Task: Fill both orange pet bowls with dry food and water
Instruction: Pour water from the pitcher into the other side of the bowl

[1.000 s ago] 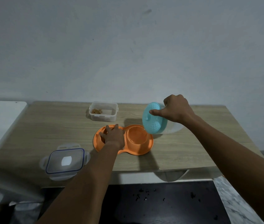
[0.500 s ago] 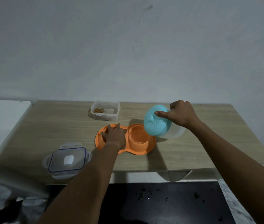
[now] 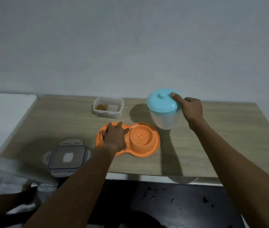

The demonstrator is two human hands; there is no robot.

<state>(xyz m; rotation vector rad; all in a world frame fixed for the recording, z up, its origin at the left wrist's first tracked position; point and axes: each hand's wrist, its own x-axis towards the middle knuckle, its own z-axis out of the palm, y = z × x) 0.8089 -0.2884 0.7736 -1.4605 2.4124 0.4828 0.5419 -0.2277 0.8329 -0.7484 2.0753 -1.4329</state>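
Nearest the camera, below the worktop's (image 3: 229, 145) front edge, lies a dark floor (image 3: 180, 203) scattered with small specks, and pale blurred cloth sits at the lower left. On the wood-grain top itself, a clear lid (image 3: 67, 157) with blue trim and open latches lies flat near the front left corner. Just beyond and to its right sits the orange double pet bowl (image 3: 153, 145). The left hand (image 3: 114, 137) lies flat over the left bowl with fingers spread and loose, gripping nothing, so whether that bowl holds food cannot be told. The right bowl (image 3: 141, 137) shows a rippling, bubbly surface, which I take to be water freshly in place.

Farther back on the right, the right hand (image 3: 191, 109) grips the side of a translucent jug (image 3: 163, 117), which stands about upright and clear of the bowls, with the thumb pressed on its turquoise lid (image 3: 161, 102). Behind the bowls an open clear food container (image 3: 108, 106) holds only a small heap of brown kibble in one corner. By my reading the water half is done; the food half is likely done too, though unconfirmed.

A white surface (image 3: 3, 120) adjoins the worktop on the left, and a plain grey wall (image 3: 130, 46) closes the room behind.
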